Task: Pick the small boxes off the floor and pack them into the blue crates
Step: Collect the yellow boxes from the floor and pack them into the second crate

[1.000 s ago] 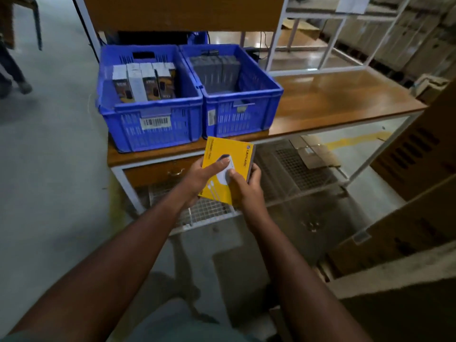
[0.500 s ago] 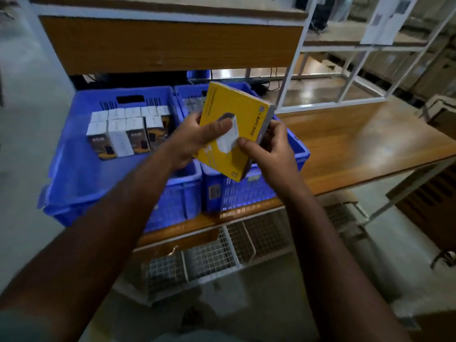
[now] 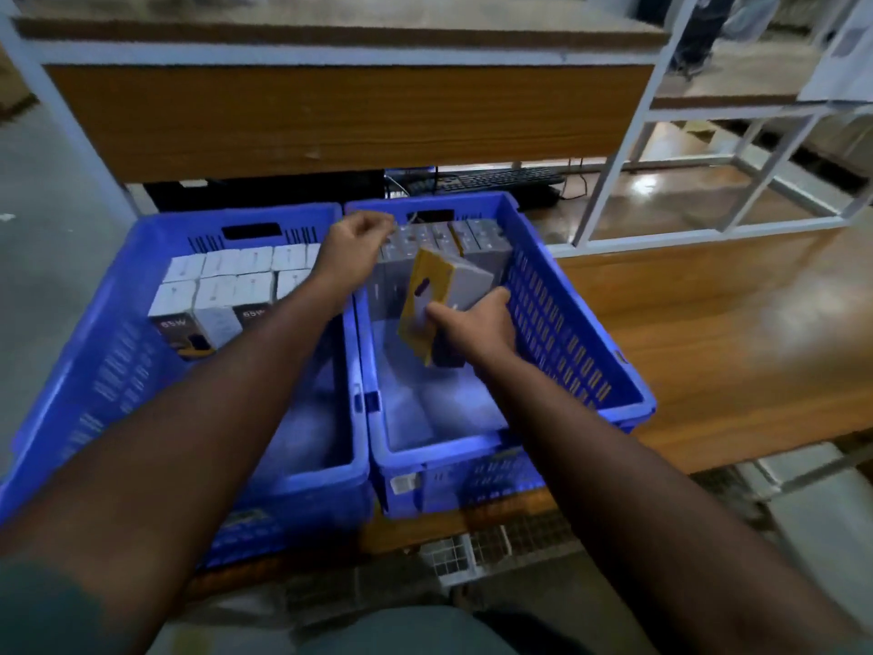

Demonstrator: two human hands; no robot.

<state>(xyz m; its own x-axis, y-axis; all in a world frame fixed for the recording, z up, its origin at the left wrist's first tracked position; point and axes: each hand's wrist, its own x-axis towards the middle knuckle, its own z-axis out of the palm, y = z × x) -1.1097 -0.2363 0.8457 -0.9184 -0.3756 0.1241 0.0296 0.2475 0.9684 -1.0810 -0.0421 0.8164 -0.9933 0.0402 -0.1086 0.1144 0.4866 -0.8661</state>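
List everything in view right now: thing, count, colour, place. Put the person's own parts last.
blue crates: two, blue, side by side on the wooden table.
yellow box: one, yellow face with grey side, tilted inside the right crate, in the right hand's grip.
grey boxes: one row, exact count unclear, grey, upright along the far wall of the right crate.
white boxes: two rows, some hidden by the left arm, white tops with dark fronts, far end of the left crate.
wooden table: one, brown, under the crates.
upper shelf: one, brown board on a white frame, above the crates.
keyboard: one, black, behind the right crate.
left hand: one, fingers curled, above the divide between the crates.
right hand: one, gripping the yellow box.
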